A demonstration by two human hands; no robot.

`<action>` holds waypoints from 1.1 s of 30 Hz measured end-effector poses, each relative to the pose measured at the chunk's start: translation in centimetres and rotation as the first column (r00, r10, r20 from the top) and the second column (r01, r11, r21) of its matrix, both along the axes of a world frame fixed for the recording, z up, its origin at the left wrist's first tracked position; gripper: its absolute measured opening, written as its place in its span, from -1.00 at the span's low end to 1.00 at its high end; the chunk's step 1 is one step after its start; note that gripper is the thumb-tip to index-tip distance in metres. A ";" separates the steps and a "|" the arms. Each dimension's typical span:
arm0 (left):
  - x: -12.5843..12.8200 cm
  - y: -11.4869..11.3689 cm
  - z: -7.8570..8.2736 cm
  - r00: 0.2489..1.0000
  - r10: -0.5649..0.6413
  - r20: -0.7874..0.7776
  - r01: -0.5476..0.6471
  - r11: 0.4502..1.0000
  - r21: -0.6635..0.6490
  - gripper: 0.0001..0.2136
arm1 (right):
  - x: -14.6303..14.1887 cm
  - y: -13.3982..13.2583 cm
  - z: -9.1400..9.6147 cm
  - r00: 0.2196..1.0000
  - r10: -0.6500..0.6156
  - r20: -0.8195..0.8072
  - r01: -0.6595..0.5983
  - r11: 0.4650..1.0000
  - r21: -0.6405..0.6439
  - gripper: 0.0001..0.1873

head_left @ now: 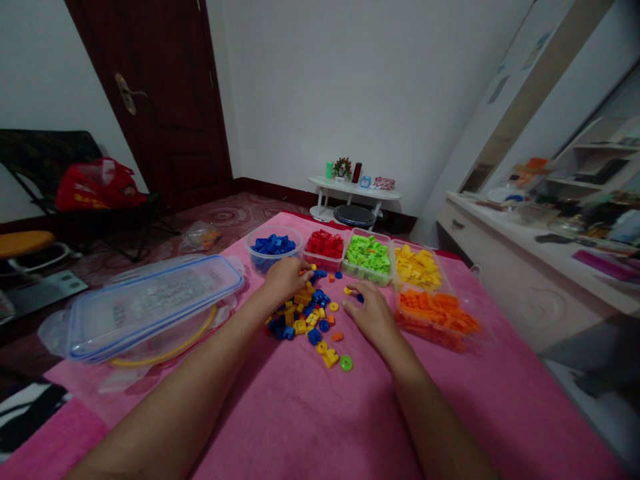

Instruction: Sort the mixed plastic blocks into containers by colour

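A small heap of loose blue, yellow and orange plastic bricks [305,317] lies on the pink cloth [310,413]. My left hand [285,277] rests at the heap's far edge, fingers curled over a few pieces near the blue-brick tub [273,247]. My right hand [373,317] lies to the right of the heap, its fingertips pinched round a small blue piece [359,298] beside a yellow one. A green ring [346,363] lies nearest me.
Behind the heap stand tubs of red [325,245], green [367,257], yellow [417,265] and orange [435,317] bricks. Clear lids and a blue-rimmed box [150,303] lie at the left. A white counter [540,253] runs along the right.
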State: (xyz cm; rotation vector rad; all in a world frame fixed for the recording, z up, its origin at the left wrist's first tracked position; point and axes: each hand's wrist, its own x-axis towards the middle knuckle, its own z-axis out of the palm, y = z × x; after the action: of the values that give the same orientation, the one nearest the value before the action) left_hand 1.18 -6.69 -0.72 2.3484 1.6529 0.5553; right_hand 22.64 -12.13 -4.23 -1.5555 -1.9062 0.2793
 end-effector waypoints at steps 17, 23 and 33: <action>1.7 0.1 -2.3 0.837 -0.453 0.306 0.513 0.844 -0.153 -0.71 | -0.4 0.4 -0.5 0.944 0.201 -0.261 -0.238 0.964 -0.119 -0.62; 0.9 -1.6 1.6 0.832 -0.483 0.275 0.545 0.805 -0.236 -0.78 | 0.8 -1.9 4.0 0.986 0.133 0.096 -0.101 0.953 -0.284 -0.91; -1.3 -3.0 4.7 0.896 -0.234 -0.377 0.134 0.953 -0.272 -0.77 | -3.6 -5.8 6.0 0.834 0.287 0.471 -0.011 0.863 -0.505 -0.76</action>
State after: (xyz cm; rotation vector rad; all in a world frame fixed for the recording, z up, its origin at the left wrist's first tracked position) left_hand -0.07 -9.71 3.94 2.5114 1.5116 -0.1803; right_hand 19.08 -17.88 1.78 -1.9587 -2.5551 0.4633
